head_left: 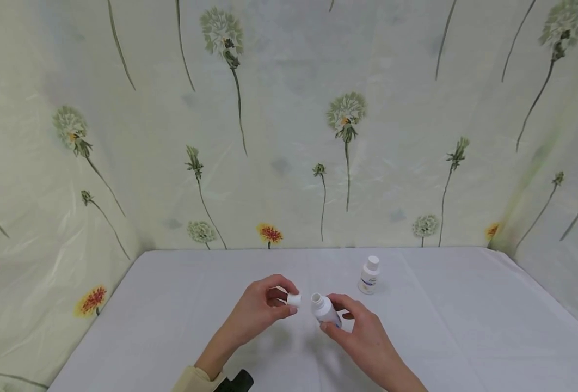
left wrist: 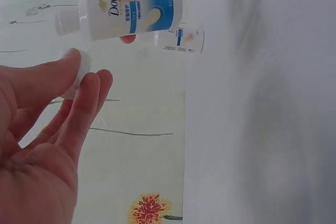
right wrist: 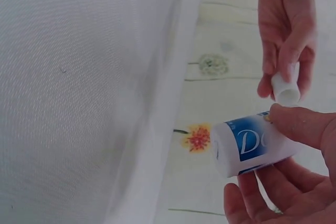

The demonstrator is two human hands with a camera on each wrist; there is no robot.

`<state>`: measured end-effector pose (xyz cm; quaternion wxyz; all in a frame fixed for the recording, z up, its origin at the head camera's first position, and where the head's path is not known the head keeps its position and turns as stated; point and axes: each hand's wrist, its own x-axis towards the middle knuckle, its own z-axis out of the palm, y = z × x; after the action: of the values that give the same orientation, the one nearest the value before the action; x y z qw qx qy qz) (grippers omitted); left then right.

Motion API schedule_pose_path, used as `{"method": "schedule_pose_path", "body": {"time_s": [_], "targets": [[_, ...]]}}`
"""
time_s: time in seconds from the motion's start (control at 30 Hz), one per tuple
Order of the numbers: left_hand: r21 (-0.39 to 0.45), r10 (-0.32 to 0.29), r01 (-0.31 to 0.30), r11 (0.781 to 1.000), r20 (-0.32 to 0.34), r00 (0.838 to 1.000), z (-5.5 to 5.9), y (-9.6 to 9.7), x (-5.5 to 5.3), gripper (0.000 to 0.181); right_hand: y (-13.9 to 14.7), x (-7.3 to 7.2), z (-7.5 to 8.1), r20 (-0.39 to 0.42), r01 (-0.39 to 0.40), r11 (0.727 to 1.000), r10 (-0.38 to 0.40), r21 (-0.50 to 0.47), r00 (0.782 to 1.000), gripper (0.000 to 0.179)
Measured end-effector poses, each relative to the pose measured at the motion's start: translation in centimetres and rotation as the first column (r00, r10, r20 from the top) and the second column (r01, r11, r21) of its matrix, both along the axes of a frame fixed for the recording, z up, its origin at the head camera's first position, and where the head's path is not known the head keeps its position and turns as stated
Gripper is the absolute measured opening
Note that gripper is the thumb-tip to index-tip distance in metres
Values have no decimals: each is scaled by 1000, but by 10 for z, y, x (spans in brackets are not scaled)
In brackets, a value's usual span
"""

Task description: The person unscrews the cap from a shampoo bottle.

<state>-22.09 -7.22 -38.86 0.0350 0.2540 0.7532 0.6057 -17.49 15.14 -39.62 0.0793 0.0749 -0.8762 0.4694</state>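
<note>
A white screw cap (head_left: 294,300) is pinched between the thumb and fingers of my left hand (head_left: 259,306). Just to its right, my right hand (head_left: 362,335) grips a small white Dove bottle (head_left: 324,309) around its body. The bottle's neck is bare and tilts toward the cap, with a gap between them. In the left wrist view the bottle's (left wrist: 131,13) blue-and-white label shows. The right wrist view shows the cap's (right wrist: 286,87) hollow side and the base end of the bottle (right wrist: 252,145). What is inside the bottle cannot be seen.
A second small white bottle (head_left: 369,275), with its cap on, stands upright on the table behind my right hand. A white cloth covers the table (head_left: 465,326). Flower-printed sheeting (head_left: 289,136) hangs along the back and both sides.
</note>
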Motion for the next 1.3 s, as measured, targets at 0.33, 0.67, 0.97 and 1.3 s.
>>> {"method": "schedule_pose_path", "body": {"time_s": [0.33,0.67,0.97,1.3], "targets": [[-129,-49,42,991,-52,997,-9,-2,-6,30,0,-3,0,67,0,994,7,-108,998,46],[-108,-42,46,993,40,998,-13,-3,-8,23,2,-6,-2,80,2,987,11,-162,997,44],[-131,-36,42,991,46,998,-16,-5,-11,23,3,-7,-5,78,-12,981,28,-195,997,43],[-168,-22,28,985,36,999,-20,-10,-15,24,1,-7,-6,82,-13,980,29,-199,996,44]]}}
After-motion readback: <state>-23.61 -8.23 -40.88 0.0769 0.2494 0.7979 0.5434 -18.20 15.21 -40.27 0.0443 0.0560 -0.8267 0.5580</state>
